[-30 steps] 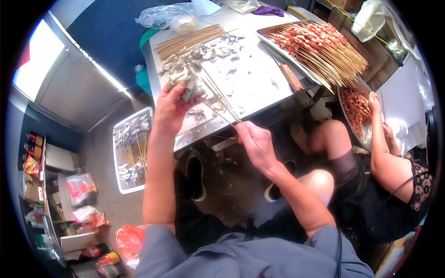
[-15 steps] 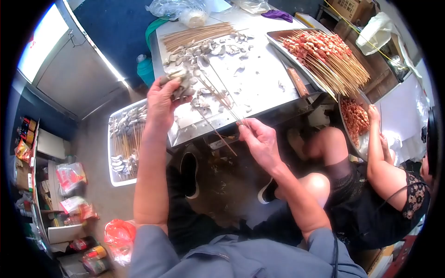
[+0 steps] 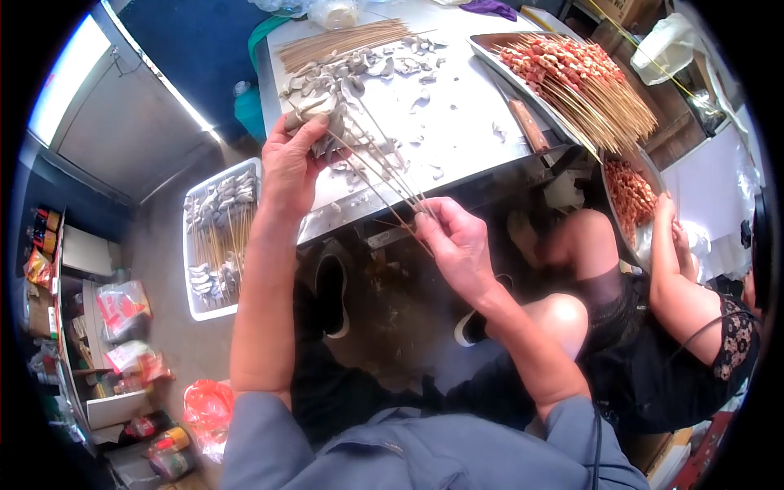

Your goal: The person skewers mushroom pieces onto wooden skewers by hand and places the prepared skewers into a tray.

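Note:
My left hand (image 3: 296, 159) is closed around a bunch of grey-white mushroom pieces (image 3: 317, 106) above the near left part of the metal table (image 3: 482, 155). My right hand (image 3: 454, 241) pinches several thin wooden skewers (image 3: 392, 184) near their lower ends. They slant up and left, with their upper ends by the mushrooms in my left hand; whether any tip pierces a piece is hard to tell. More mushroom pieces (image 3: 392, 64) lie scattered on the table, beside a pile of bare skewers (image 3: 343, 45) at the back left.
A tray of meat skewers (image 3: 563, 73) and a wooden-handled knife (image 3: 529, 126) are at the right. A white tray (image 3: 192, 278) with skewered mushrooms stands at the lower left. Another person's arm (image 3: 670, 253) reaches to a bowl of meat pieces (image 3: 629, 192).
Half a second ago one skewer hung apart below the mushrooms; now it slants down to my right hand with the others. The view has shifted slightly.

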Motion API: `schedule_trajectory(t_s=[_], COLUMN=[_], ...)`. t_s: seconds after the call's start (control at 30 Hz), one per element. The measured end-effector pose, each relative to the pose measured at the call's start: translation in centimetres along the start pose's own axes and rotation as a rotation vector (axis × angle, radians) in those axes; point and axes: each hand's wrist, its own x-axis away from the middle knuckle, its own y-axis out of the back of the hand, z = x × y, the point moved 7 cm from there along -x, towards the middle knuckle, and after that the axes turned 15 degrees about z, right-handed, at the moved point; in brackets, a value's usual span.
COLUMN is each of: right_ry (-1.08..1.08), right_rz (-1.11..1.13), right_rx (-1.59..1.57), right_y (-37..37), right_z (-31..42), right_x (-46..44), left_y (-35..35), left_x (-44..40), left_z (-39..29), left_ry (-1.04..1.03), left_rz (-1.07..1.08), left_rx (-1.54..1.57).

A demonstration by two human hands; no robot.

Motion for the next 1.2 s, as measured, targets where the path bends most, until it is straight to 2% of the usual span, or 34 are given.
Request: schedule_trajectory(t_s=[0.27,0.6,1.2], right_ry=[0.081,0.025,-0.012], right_rz=[-0.057,-0.016,-0.026], right_rx=[-0.041,0.009,-0.028], right_y=[0.6,-0.2,-0.2], right_z=[0.0,0.0,-0.5], right_x=[-0.1,0.3,0.5], left_y=[2.0,2.8,1.3], left_x=[-0.4,-0.1,-0.2], left_z=[0.1,-0.4,-0.2], left_ry=[0.106,0.076,0.03], left_rz=[0.004,-0.059,-0.011], left_rx=[0.111,0.131,0.213])
